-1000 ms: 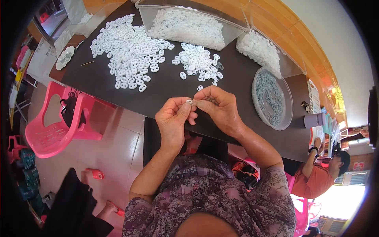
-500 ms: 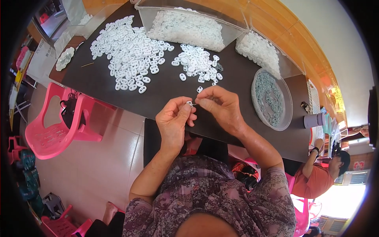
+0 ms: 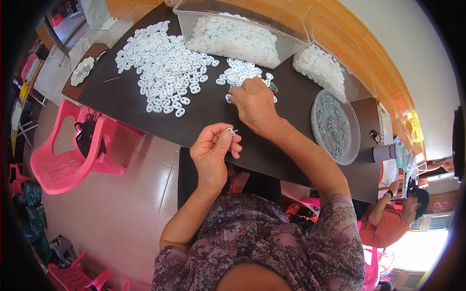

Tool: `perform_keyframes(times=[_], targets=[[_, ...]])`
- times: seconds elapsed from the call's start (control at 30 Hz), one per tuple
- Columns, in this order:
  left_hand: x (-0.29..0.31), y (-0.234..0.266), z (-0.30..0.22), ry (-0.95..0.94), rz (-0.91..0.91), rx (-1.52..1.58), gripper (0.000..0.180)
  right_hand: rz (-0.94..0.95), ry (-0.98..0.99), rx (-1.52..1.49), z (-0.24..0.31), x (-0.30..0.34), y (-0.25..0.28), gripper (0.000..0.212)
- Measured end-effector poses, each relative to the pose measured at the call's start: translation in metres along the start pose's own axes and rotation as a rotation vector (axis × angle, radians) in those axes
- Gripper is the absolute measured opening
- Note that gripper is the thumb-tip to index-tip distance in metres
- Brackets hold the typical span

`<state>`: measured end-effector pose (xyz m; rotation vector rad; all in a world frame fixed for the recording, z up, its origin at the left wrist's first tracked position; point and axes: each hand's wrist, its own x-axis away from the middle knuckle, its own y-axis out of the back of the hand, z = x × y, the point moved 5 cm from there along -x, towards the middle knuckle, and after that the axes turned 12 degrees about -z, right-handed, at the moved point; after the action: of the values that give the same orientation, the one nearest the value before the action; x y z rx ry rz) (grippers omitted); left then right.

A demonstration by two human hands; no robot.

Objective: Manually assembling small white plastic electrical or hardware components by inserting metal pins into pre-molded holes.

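My left hand (image 3: 212, 154) is closed, pinching a small white plastic piece (image 3: 230, 131) between thumb and forefinger in front of the table edge. A thin greyish bit sticks out of that piece to the right; its kind is too small to make out. Farther out, my right hand (image 3: 256, 105) reaches over the near side of a small pile of white plastic pieces (image 3: 240, 71). Its fingers are bent downward and their tips are hidden, so what they touch does not show. Left of it spreads a larger pile of white two-holed oval pieces (image 3: 167, 72).
Clear bins of white pieces (image 3: 233, 41) (image 3: 318, 68) line the table's back. At right stand a round clear tub (image 3: 357, 121) of grey-green small parts and a lilac cup (image 3: 385, 153). A pink chair (image 3: 68, 160) is at left; a person in orange (image 3: 383, 225) sits at right.
My right hand has left the left hand and moved away from me to the small pile. A loose white piece near the right fingers is now covered. My left hand keeps its pinch.
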<state>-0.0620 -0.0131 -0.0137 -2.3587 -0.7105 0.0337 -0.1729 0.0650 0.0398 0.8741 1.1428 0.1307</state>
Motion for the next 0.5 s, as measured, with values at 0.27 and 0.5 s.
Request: perform_keyframes(times=[0.27,0.5], targets=[[0.0,0.002,0.0,0.006,-0.001,0.019,0.015,0.082,0.135,0.027,0.009,0.002,-0.009,0.009],[0.0,0.001,0.0,-0.005,0.003,0.013,0.015,0.159,0.134,-0.049,0.012,0.009,-0.005,0.017]])
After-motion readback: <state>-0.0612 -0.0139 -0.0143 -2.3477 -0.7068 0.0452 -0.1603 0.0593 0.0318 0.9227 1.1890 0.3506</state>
